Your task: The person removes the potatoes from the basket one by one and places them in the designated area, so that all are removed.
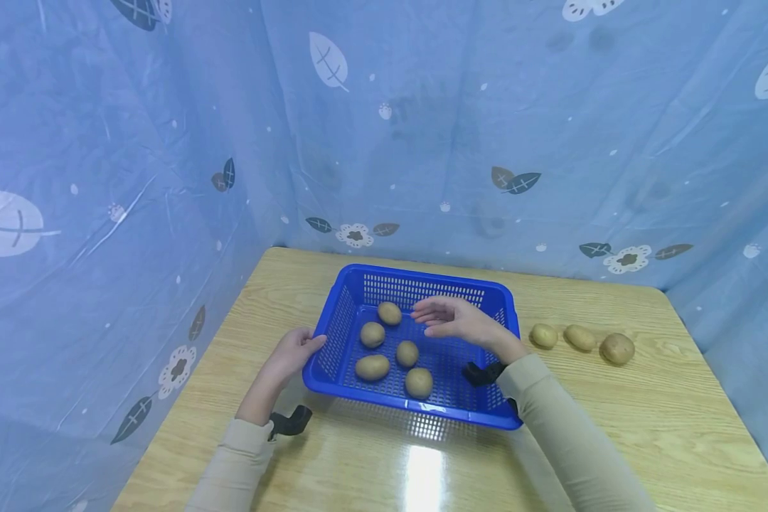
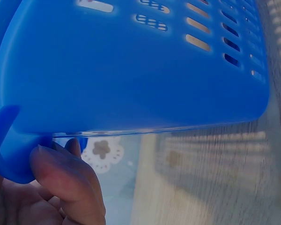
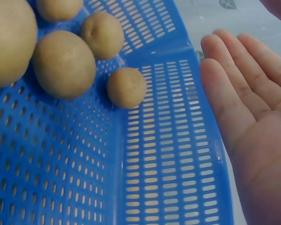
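Observation:
A blue plastic basket (image 1: pixel 422 409) with slotted walls stands on the table and holds several potatoes (image 1: pixel 372 368), mostly in its left half. My left hand (image 1: pixel 292 355) grips the basket's left rim, thumb on top. In the left wrist view the fingers (image 2: pixel 68 180) curl under the rim near a corner. My right hand (image 1: pixel 457 318) hangs over the right half of the basket, holding nothing. The right wrist view shows its fingers (image 3: pixel 239 77) extended and the palm bare, with the potatoes (image 3: pixel 64 64) in the basket beyond.
Three potatoes (image 1: pixel 579 338) lie in a row on the wooden table (image 1: pixel 665 427), right of the basket. A blue curtain (image 1: pixel 422 142) with leaf and flower prints hangs behind the table and along its sides. Black wrist mounts (image 1: pixel 291 421) sit at both wrists.

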`<state>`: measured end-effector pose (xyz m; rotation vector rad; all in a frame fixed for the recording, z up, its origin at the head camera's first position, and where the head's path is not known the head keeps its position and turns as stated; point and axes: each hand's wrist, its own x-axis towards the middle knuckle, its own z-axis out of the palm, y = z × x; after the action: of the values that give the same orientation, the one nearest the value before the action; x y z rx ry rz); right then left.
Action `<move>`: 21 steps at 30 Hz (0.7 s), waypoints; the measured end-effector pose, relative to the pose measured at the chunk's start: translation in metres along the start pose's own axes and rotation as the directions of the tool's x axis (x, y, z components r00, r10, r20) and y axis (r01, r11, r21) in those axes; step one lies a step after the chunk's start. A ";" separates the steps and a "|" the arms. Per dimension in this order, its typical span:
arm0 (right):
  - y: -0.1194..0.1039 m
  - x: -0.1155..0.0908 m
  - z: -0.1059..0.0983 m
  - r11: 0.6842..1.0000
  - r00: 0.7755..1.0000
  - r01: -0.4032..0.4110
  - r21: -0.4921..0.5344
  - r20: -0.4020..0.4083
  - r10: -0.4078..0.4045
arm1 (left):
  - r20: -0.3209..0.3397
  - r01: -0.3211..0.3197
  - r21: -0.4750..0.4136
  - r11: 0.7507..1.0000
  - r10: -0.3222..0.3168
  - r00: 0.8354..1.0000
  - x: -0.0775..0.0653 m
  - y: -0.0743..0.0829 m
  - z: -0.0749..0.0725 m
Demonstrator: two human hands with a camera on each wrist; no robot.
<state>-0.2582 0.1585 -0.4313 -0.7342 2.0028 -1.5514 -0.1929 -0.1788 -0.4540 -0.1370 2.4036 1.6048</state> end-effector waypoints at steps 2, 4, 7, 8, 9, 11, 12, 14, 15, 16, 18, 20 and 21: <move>0.000 0.004 0.000 1.000 1.000 0.004 0.006 0.030 -0.004 | 0.004 -0.006 -0.001 1.000 0.006 1.000 0.000 0.000 0.000; 0.002 0.007 0.000 1.000 0.998 0.015 -0.003 0.063 -0.015 | 0.004 -0.006 -0.007 1.000 0.006 1.000 0.000 0.000 0.000; 0.005 0.010 0.001 1.000 0.994 0.016 -0.012 0.106 -0.014 | 0.009 -0.012 -0.005 1.000 0.012 1.000 0.000 -0.001 0.000; 0.005 0.011 0.001 1.000 0.994 0.005 -0.018 0.113 -0.003 | 0.009 -0.012 -0.007 1.000 0.012 1.000 0.000 -0.001 0.000; 0.006 0.011 0.001 1.000 0.992 -0.005 -0.025 0.122 0.008 | 0.010 -0.013 -0.004 1.000 0.013 1.000 0.000 -0.001 0.000; 0.007 0.012 0.001 0.999 0.989 -0.028 -0.037 0.143 0.032 | 0.011 -0.013 0.000 1.000 0.013 1.000 0.001 -0.001 -0.001; 0.007 0.012 0.001 0.998 0.986 -0.038 -0.041 0.158 0.044 | 0.012 -0.012 -0.001 1.000 0.012 1.000 0.001 -0.001 -0.001; 0.007 0.012 0.000 0.996 0.980 -0.057 -0.074 0.185 0.070 | 0.016 -0.009 -0.003 1.000 0.009 1.000 0.001 0.000 -0.002; 0.008 0.011 0.000 0.994 0.976 -0.065 -0.091 0.202 0.082 | 0.016 -0.007 0.000 1.000 0.007 1.000 0.002 0.000 -0.002; 0.009 0.011 0.000 0.991 0.972 -0.077 -0.108 0.215 0.099 | 0.016 -0.004 -0.001 1.000 0.004 1.000 0.002 0.000 -0.002; 0.011 0.010 -0.001 0.985 0.963 -0.099 -0.142 0.234 0.130 | 0.016 0.000 0.002 1.000 0.000 1.000 0.002 0.000 -0.002; 0.014 0.010 -0.002 0.978 0.955 -0.119 -0.172 0.249 0.160 | 0.016 0.004 0.004 1.000 -0.004 1.000 0.002 0.000 -0.002; 0.015 0.010 -0.002 0.975 0.952 -0.126 -0.182 0.255 0.171 | 0.015 0.006 0.003 1.000 -0.006 1.000 0.002 -0.001 -0.002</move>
<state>-0.2687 0.1563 -0.4465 -0.7912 1.9460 -1.1437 -0.1953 -0.1803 -0.4545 -0.1309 2.3922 1.5947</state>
